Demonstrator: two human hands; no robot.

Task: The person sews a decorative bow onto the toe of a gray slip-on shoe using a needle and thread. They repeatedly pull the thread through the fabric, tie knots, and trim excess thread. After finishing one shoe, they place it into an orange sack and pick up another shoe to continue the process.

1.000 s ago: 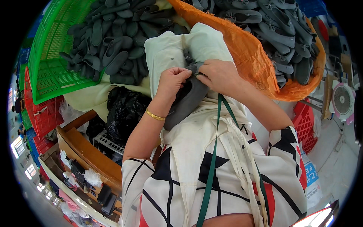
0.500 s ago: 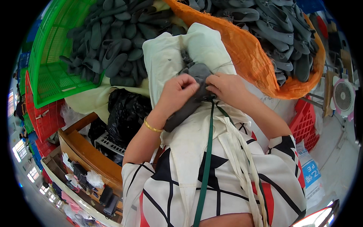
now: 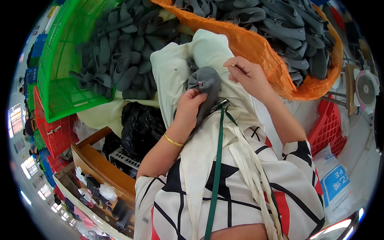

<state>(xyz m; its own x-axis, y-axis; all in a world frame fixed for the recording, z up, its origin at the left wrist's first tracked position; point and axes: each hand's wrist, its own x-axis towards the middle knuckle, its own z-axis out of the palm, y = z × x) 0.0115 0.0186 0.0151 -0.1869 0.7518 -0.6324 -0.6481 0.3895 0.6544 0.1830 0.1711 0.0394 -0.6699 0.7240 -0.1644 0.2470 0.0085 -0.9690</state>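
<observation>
A grey fabric slip-on shoe [image 3: 208, 77] lies on the cream apron [image 3: 169, 66] across my lap, its toe pointing away from me. Its toe has gathered folds with a small reddish speck. My left hand [image 3: 189, 105] grips the shoe's upper near those folds, thumb and fingers pressed together. Raised to the right of the shoe, my right hand [image 3: 249, 76] is apart from it, thumb and forefinger pinched. Whatever sits in that pinch is too small to name. Beside the shoe, a small dark metal tool [image 3: 219, 105] hangs on a green strap [image 3: 217, 172].
A green crate [image 3: 54, 96] at the far left and an orange sack [image 3: 256, 52] at the far right hold many grey shoes. Black plastic [image 3: 140, 128] and a wooden drawer unit [image 3: 106, 168] stand left. A fan [image 3: 365, 90], red crate [image 3: 326, 124] and white-blue bag [image 3: 334, 184] are right.
My right hand has moved away from the shoe, up and to the right. The shoe's toe now shows more fully, with my left hand still on it. The view has shifted slightly.
</observation>
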